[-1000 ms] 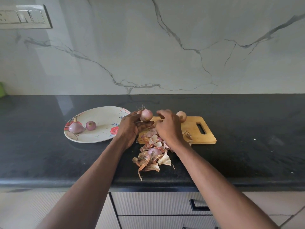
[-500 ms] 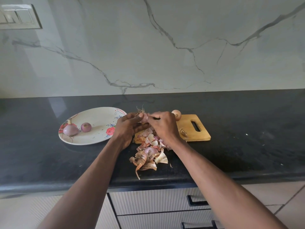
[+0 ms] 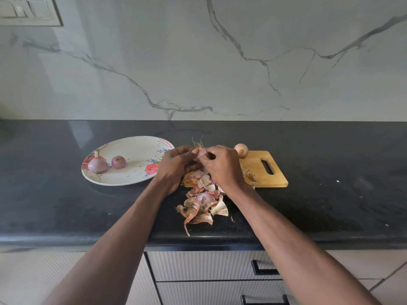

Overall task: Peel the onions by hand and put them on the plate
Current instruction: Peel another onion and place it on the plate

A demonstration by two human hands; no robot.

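Pink flesh shows on two peeled onions (image 3: 98, 165) on the plate (image 3: 132, 148), just left of my left hand (image 3: 176, 166). I judge the task about half done: a third onion (image 3: 200, 152) is mid-peel, gripped between both hands, left cupping it, right hand (image 3: 221, 166) pinching its skin. A fourth, unpeeled bulb (image 3: 241, 150) sits on the board (image 3: 273, 177) just beyond my right hand. Peelings (image 3: 202, 203) lie beneath both hands.
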